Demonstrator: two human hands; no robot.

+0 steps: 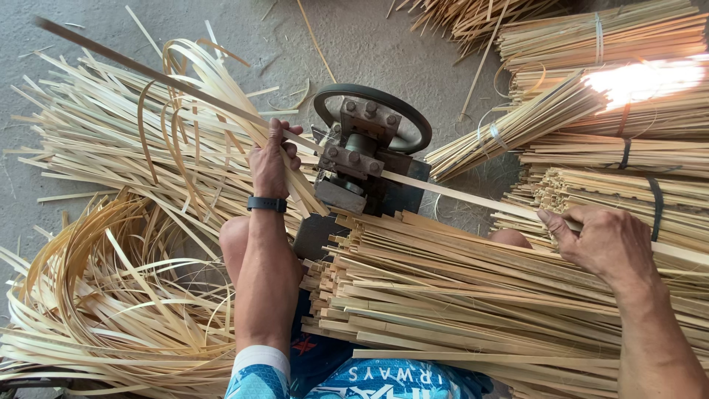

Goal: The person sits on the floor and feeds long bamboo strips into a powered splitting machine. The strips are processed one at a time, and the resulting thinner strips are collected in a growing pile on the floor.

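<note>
Splitting machine [369, 151] stands on grey concrete floor [354, 37]. Left hand [272, 161], grip closed on thin strips [221, 103] left of machine; right hand [602, 240] pinches bamboo slat [458, 196] right of it; tied bundles [635, 37] behind

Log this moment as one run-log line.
left hand: grips thin strips leaving splitter machine | right hand: feeds bamboo strip into it | stack of slats on lap
</note>
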